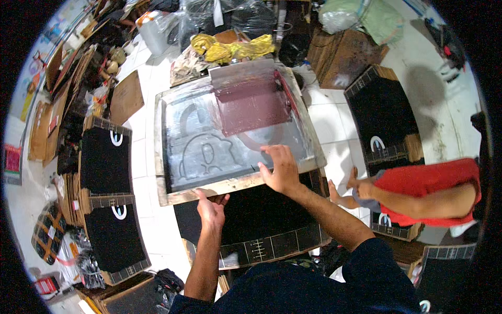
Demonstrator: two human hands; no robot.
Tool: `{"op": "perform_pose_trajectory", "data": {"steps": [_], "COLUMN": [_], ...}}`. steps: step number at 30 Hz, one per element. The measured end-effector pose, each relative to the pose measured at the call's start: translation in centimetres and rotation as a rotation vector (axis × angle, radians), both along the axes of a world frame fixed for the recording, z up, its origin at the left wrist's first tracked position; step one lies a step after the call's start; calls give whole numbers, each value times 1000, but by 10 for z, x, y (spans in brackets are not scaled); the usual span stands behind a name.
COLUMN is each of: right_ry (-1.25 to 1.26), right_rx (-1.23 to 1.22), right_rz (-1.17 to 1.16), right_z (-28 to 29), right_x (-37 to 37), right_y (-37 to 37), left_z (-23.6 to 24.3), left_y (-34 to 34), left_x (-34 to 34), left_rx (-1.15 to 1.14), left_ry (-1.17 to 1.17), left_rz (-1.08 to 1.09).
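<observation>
A wooden-framed printing screen (pixel 235 183) lies tilted in front of me, its near edge raised over a black cloth-covered board (pixel 251 222). Its grey mesh (pixel 209 152) carries curved outlines, and dark red ink (pixel 253 112) covers the upper right part. My left hand (pixel 211 210) grips the near rail, thumb at the rail and fingers underneath. Over the right part of that rail, my right hand (pixel 282 170) reaches onto the mesh with curved fingers, thumb apart from them, nothing visible between. A wide squeegee-like blade (pixel 243 78) rests at the screen's far end.
Black cloth boards with small white-and-blue prints stand in rows at left (pixel 107 162) and right (pixel 384 115). A person in a red shirt (pixel 429 188) bends at the right. Yellow cloths (pixel 232 49) lie beyond the screen. Cardboard sheets (pixel 340 57) are stacked at far right.
</observation>
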State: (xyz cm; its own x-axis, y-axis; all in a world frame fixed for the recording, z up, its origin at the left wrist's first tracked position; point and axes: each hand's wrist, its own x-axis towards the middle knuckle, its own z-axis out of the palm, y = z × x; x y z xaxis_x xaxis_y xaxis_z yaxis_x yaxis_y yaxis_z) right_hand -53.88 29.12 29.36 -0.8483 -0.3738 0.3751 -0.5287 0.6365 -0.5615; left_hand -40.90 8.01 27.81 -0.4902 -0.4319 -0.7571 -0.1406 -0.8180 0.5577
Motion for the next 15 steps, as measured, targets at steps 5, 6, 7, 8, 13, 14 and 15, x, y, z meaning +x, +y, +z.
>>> {"op": "perform_pose_trajectory", "data": {"steps": [5, 6, 7, 8, 13, 14, 15], "right_ry": [-6, -9, -10, -5, -147, -191, -353], "right_rx": [103, 121, 42, -40, -18, 37, 127], "right_rz": [-133, -170, -206, -253, -382, -376, -377], "right_z": [-33, -35, -37, -38, -58, -64, -70], "right_x": [-121, -149, -175, -194, -164, -137, -108], "right_y": [-5, -5, -2, 7, 122, 152, 181], "left_z": [-47, -49, -51, -53, -77, -82, -86], "left_y": [-5, -2, 3, 5, 7, 4, 2], "left_x": [34, 38, 40, 40, 22, 20, 20], "left_rx": [-553, -962, -1394, -1807, -2028, -2031, -2076], "left_ry": [-284, -419, -311, -211, -414, -360, -304], "left_rz": [-498, -661, -603, -601, -968, -894, -859]}}
